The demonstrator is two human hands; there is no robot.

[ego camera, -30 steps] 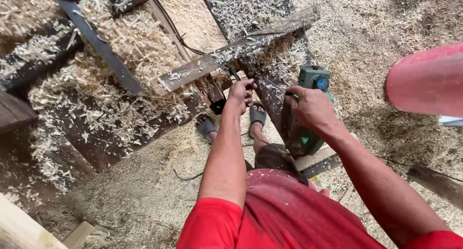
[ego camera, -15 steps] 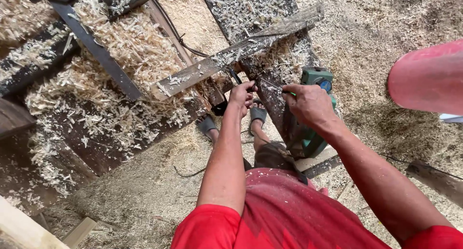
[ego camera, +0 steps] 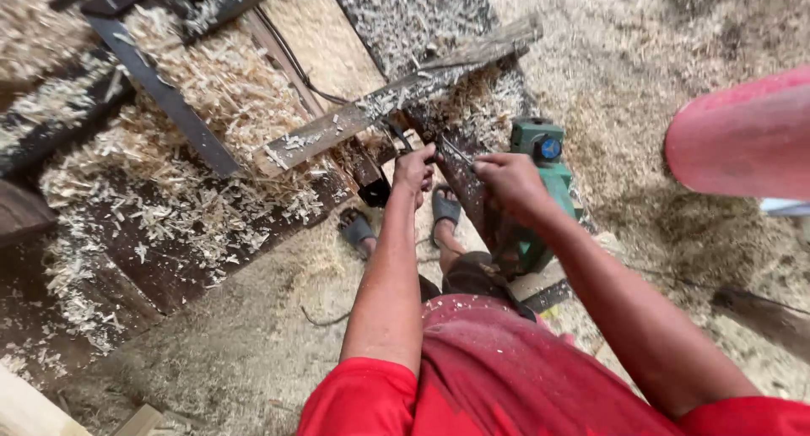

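— How are the two arms set?

— Both reach forward and down from the red sleeves, nearly parallel. The left hand [ego camera: 415,167] is at the end of a straight forearm, knuckles up, fingers curled around a dark curved handle or cable [ego camera: 396,136] just below the grey plank [ego camera: 396,94]. The right hand [ego camera: 506,181] comes in from the right with the elbow bent, wrist turned inward.

— And the right fingers?

— Clenched around a thin metal rod or tool [ego camera: 456,151] whose tip points toward the left hand. The two hands are close together, nearly touching. I can't tell exactly what the thin piece is; it is small and partly hidden by the knuckles.

— Where is the green machine?

— The green power tool [ego camera: 540,178] stands just behind and under the right hand, upright on the floor, its blue knob on top. Whether the hand touches it is unclear.

— What else lies around?

— Wood shavings [ego camera: 211,90] heaped over dark boards [ego camera: 169,250] on the left, sawdust everywhere, the person's feet in grey sandals [ego camera: 359,231] below the hands, and a pink rounded object [ego camera: 742,136] at the right edge.
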